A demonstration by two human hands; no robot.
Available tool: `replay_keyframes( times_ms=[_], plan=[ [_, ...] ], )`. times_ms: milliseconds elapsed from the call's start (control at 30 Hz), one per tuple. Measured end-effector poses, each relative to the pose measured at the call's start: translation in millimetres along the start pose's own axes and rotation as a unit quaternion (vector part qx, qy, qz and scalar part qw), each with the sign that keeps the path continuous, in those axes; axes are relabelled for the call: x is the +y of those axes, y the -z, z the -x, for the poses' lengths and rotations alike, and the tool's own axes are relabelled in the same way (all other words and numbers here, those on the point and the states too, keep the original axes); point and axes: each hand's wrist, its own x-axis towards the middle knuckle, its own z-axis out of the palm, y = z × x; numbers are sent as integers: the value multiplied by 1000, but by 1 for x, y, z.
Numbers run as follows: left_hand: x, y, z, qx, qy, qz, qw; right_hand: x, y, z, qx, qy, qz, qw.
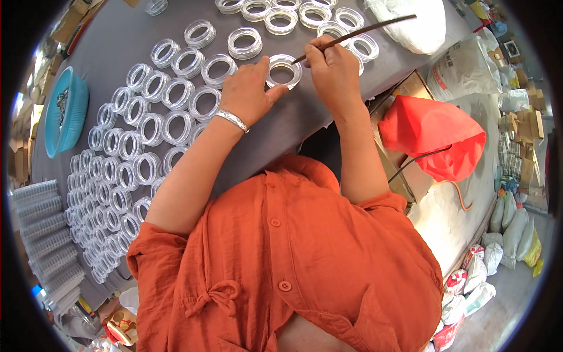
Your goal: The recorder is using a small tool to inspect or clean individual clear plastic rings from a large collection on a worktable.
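Observation:
My right hand (333, 75) is closed round a thin dark stick (375, 26). Its lower tip meets the rim of a clear plastic ring (284, 72), which looks like a short stack of rings. My left hand (252, 88), with a silver bracelet at the wrist, steadies that same ring: fingers along its left side, thumb at its near edge. Some of the left fingertips are hidden behind the hand. Close by stand more clear rings (244, 43), and just beyond my right hand is another ring (363, 48).
Rows of clear rings (149, 129) cover the grey table (126, 35) to the left. A blue basin (69, 114) sits at the far left, a white plastic bag (413, 26) at the back right. Right of me, a red bag (434, 135) lies on a cardboard box (404, 182).

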Motion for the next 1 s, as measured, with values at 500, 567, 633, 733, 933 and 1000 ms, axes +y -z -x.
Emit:
replay_keyframes(
  times_ms=[500,567,633,733,933,1000],
  plan=[
    [34,-3,-7,32,-127,-164,978,7,50,24,30,-150,-377,913],
    [23,-12,-13,44,-120,-169,977,4,49,29,25,-147,-368,918],
    [17,-10,-14,101,-108,-66,987,7,50,34,29,-145,-357,922],
    [11,-1,-18,76,47,211,973,11,49,36,25,-145,-367,918],
    [-32,5,-21,74,60,108,990,15,32,33,-18,-163,-319,933],
    [-39,5,-14,102,-15,-76,992,13,22,37,-33,-155,-288,944]
  ],
)
